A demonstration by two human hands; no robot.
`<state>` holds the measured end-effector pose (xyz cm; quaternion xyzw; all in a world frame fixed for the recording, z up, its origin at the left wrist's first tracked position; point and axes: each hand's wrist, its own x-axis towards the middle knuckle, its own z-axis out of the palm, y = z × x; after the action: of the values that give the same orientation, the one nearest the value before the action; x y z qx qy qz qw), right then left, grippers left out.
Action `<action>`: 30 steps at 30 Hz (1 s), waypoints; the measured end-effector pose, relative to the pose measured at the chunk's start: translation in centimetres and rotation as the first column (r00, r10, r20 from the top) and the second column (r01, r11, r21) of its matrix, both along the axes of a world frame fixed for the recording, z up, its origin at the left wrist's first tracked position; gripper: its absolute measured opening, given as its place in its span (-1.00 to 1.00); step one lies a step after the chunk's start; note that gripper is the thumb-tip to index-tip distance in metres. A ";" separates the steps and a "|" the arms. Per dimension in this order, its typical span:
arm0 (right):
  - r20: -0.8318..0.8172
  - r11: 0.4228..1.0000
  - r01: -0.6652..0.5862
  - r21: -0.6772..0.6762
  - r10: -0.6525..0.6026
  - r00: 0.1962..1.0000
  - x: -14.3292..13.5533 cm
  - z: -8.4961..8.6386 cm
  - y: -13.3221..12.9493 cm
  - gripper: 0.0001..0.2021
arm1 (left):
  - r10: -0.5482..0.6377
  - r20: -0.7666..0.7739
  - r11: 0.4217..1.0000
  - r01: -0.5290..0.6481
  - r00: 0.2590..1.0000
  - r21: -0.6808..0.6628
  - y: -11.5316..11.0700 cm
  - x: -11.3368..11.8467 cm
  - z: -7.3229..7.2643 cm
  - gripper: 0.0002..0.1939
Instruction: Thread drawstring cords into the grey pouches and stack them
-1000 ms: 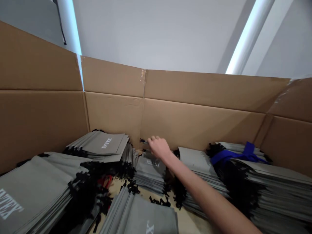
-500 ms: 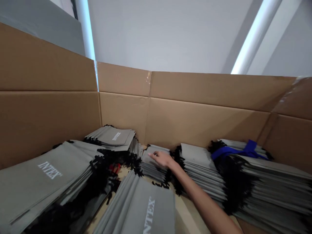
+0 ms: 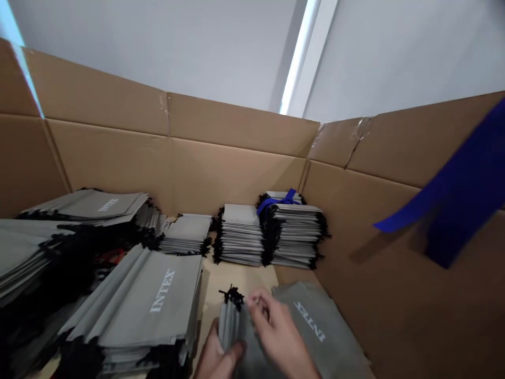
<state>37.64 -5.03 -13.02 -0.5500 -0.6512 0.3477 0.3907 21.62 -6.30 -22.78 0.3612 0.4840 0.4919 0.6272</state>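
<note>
My left hand [image 3: 221,353] is closed around a small bundle of folded grey drawstring bags [image 3: 252,342], held tilted low in the middle of the view. A tuft of black cords [image 3: 232,296] sticks up at the bundle's top end. My right hand [image 3: 278,329] is at the bundle's upper right, its fingers curled and pinched at the edge of the bags. What exactly lies between those fingertips is partly hidden. Just right of it a loose grey bag printed INTEX [image 3: 311,323] lies flat.
Tall cardboard walls [image 3: 236,168] enclose the space. A large INTEX stack [image 3: 158,300] stands at front left, with another stack [image 3: 98,205] behind it. Smaller piles [image 3: 240,231] line the back wall, one with a blue ribbon [image 3: 278,201]. Blue straps [image 3: 457,195] hang at the right.
The view has swung right. My right hand has come back from the small pile at the rear wall. My left hand and the held bundle have come into view.
</note>
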 end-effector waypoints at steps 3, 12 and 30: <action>-0.255 0.993 0.042 -0.106 -0.068 0.965 -0.7 -6.8 -2.1 -0.45 | -0.024 -0.135 0.997 0.034 0.991 0.069 -0.3 -0.7 1.2 -0.43; -0.343 0.998 0.055 0.011 -0.048 0.938 -2.5 -11.5 -3.4 -0.36 | 0.058 -0.114 0.998 -0.056 0.992 0.022 -1.8 -1.4 3.6 -0.17; -0.237 0.993 0.062 0.105 -0.036 0.971 -0.7 -9.6 -2.9 -0.78 | 0.135 -0.135 0.987 -0.121 0.982 0.109 -1.2 -1.4 0.9 -0.42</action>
<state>36.93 -7.88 -22.64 -0.4983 -0.6052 0.3635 0.5033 20.26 -7.52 -21.90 0.3946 0.5243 0.5280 0.5390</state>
